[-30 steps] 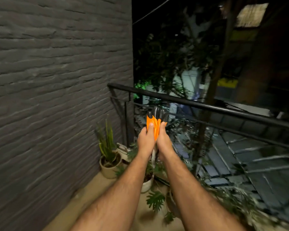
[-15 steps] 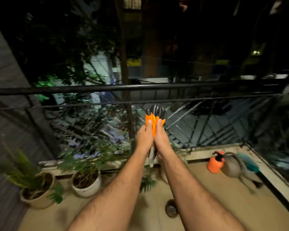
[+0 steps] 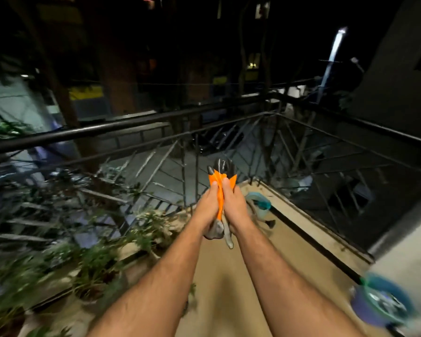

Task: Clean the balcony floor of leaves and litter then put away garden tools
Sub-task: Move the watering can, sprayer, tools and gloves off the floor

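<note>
I hold a pair of orange and black garden gloves (image 3: 222, 171) pressed together between both hands, out in front of me at chest height. My left hand (image 3: 207, 210) grips them from the left and my right hand (image 3: 236, 208) from the right, thumbs lying along the orange part. The black fingertips stick up above my thumbs, and grey cuffs hang below my palms. Under my arms lies the tan balcony floor (image 3: 224, 283).
A black metal railing (image 3: 131, 122) runs across the front and down the right side. Potted plants (image 3: 93, 268) line the left edge. A watering can with a teal part (image 3: 259, 203) lies in the far corner. A blurred blue bucket (image 3: 382, 302) stands at the lower right.
My view has swung to the right, from the brick wall to the balcony's right corner. Both hands still hold the gloves the same way.
</note>
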{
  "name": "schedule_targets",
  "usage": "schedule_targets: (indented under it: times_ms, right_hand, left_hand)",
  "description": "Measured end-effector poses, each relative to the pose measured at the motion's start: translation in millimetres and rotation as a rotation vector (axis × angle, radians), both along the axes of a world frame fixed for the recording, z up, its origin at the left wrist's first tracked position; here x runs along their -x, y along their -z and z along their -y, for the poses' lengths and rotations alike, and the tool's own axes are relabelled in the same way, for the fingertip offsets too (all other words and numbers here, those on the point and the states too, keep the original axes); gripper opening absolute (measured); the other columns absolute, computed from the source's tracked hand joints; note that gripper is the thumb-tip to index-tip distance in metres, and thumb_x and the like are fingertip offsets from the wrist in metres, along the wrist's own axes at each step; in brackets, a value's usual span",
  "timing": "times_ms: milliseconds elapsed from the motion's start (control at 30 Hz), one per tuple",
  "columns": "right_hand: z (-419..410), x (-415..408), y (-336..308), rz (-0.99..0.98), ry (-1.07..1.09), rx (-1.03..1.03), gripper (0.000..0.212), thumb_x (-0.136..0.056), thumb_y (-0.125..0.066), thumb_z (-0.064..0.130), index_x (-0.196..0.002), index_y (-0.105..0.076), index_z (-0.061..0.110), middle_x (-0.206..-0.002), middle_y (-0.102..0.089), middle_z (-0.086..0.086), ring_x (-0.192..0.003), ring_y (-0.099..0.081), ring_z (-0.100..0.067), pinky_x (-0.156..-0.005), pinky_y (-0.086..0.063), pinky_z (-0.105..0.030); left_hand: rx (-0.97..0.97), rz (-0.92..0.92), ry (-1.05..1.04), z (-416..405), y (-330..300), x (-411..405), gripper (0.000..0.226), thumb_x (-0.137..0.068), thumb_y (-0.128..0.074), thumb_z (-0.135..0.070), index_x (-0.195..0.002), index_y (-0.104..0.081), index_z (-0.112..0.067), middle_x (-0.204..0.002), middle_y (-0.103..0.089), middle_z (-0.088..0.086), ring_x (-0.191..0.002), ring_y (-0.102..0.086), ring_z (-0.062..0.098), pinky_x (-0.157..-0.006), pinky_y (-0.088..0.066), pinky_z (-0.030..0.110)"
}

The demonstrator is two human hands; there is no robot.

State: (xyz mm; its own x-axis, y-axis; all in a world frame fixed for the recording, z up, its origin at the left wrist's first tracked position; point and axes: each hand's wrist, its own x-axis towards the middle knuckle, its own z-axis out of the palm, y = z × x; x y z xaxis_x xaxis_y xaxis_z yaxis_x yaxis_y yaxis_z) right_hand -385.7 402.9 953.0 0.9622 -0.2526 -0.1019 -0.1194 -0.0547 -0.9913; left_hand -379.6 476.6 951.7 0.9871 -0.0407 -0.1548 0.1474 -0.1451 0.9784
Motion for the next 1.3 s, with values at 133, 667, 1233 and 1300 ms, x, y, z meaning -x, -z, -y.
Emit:
schedule_targets:
  times_ms: [133,667,1233,1300]
  right_hand:
    - [67,-8,5,-0.053,0.093,-0.038,0.064,-0.085,-0.048,0.072,-0.121,-0.061,0.021,-0.110,-0.071,-0.002,-0.103,-0.067,-0.018,-0.097,-0.053,-0.045]
    - [229,-135,45,-0.086,0.285,-0.057,0.059,-0.089,-0.050,0.064,-0.124,-0.051,0.017,-0.106,-0.068,-0.004,-0.098,-0.068,-0.018,-0.092,-0.055,-0.046]
    - [350,-310,75,-0.040,0.275,-0.323,0.026,-0.097,-0.061,0.034,-0.113,-0.064,0.015,-0.101,-0.075,-0.009,-0.097,-0.073,-0.024,-0.092,-0.056,-0.047]
    - [377,-340,81,-0.055,0.259,-0.304,0.027,-0.097,-0.061,0.035,-0.115,-0.064,0.015,-0.101,-0.075,-0.008,-0.096,-0.073,-0.023,-0.092,-0.057,-0.046]
  left_hand:
    - [0.049,-0.053,0.066,69,-1,-9,0.049,-0.101,-0.027,-0.061,-0.110,-0.068,-0.035,-0.110,-0.068,-0.001,-0.107,-0.064,0.018,-0.098,-0.051,0.040]
    - [0.107,-0.264,0.294,228,43,-159,0.078,-0.086,-0.029,-0.079,-0.104,-0.076,-0.020,-0.096,-0.077,0.008,-0.098,-0.072,0.025,-0.095,-0.055,0.049]
    - [0.153,-0.353,0.410,346,67,-353,0.056,-0.104,-0.025,-0.054,-0.123,-0.064,-0.018,-0.103,-0.072,0.009,-0.098,-0.069,0.021,-0.087,-0.057,0.037]
    - [0.213,-0.374,0.382,373,76,-382,0.053,-0.106,-0.025,-0.050,-0.126,-0.061,-0.017,-0.101,-0.071,0.006,-0.093,-0.069,0.017,-0.075,-0.058,0.029]
